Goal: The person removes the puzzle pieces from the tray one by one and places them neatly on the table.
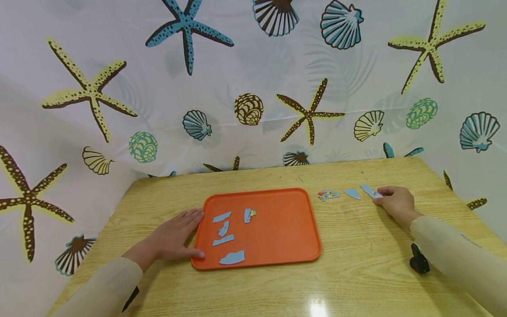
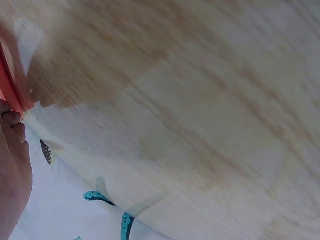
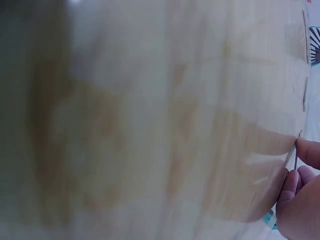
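Note:
At the left rim of an orange tray point(image 1: 277, 229), my left hand point(image 1: 174, 235) lies with fingers extended along the edge. The left wrist view shows its fingertips right at the orange rim point(image 2: 11, 82). On the tableboard at the right, my right hand point(image 1: 396, 203) pinches a light blue flat puzzle piece point(image 1: 369, 190) between thumb and fingers. Edge-on in the right wrist view, that piece appears as a thin line. Just left of it lie a blue triangular piece point(image 1: 352, 193) and a multicoloured piece point(image 1: 328, 195).
Several light blue pieces lie in the tray's left half, among them a wide one point(image 1: 233, 257) and one with a yellow and pink figure point(image 1: 248, 215). A small black object point(image 1: 419, 259) is under the right forearm. A sea-print curtain point(image 1: 237, 145) hangs behind the wooden table point(image 1: 356, 273).

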The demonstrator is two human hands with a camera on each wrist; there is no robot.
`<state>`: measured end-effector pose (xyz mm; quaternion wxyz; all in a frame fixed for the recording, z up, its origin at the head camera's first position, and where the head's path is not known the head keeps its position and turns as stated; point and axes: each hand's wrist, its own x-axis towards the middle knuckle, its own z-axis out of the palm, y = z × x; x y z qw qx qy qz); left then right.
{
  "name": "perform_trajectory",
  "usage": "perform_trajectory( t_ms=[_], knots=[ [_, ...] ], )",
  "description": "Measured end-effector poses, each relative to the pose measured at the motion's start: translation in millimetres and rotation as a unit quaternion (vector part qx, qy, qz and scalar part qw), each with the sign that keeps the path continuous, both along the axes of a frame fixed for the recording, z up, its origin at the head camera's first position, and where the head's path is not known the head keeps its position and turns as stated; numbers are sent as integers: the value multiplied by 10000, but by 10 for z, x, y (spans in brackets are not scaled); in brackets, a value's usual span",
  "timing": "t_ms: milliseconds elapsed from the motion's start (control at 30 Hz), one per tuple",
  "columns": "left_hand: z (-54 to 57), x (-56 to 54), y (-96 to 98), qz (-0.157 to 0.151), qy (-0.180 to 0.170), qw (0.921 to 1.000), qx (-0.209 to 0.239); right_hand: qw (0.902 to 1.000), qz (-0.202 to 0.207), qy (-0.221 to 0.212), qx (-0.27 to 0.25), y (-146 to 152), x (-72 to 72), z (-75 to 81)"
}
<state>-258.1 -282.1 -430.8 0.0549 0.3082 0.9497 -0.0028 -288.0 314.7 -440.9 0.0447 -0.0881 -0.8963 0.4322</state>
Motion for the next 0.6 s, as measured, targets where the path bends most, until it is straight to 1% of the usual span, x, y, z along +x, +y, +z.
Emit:
perform_trajectory(
  t_ms=[200, 333, 500, 600],
  knots=[
    [1, 0, 1, 14, -9, 10000, -31, 10000, -70, -2, -10, -8, -13, -3],
    [1, 8, -3, -6, 56, 10000, -25, 10000, -57, -41, -25, -11, -10, 8],
    [2, 18, -2, -33, 167, 9999, -8, 9999, -41, -147, -67, -13, -4, 17],
    [2, 13, 2, -40, 148, 9999, -26, 9997, -37, -232, -119, -8, -7, 21]
  ],
)
